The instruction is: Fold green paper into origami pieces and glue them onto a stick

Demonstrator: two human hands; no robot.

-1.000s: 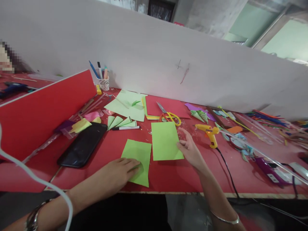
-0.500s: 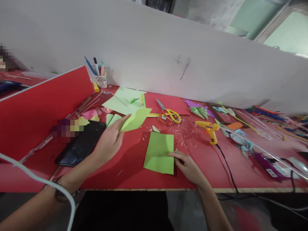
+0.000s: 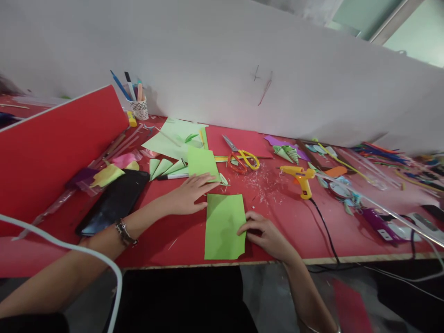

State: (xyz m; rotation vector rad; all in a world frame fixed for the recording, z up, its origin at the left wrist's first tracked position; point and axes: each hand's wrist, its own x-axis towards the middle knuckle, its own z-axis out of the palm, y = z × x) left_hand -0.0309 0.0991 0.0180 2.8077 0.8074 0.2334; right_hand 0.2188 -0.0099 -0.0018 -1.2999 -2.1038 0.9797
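Observation:
A bright green sheet of paper lies on the red table in front of me. My right hand is at its right edge, a bent finger over the paper and the thumb by the rim. Beyond it is a smaller green paper piece. My left hand lies flat with fingers outstretched, fingertips on that piece's near edge. Scissors with red and yellow handles rest just behind. Folded pale green paper cones and a marker lie left of the smaller piece.
A yellow glue gun with a black cord lies to the right. On the left are a black phone, a red board and a pen cup. Pale green sheets lie by the back wall. A white cable crosses front left.
My left hand has set the smaller green piece down beyond the larger sheet and opened flat. The larger sheet has turned slightly, with my right hand still at its edge. The view has shifted.

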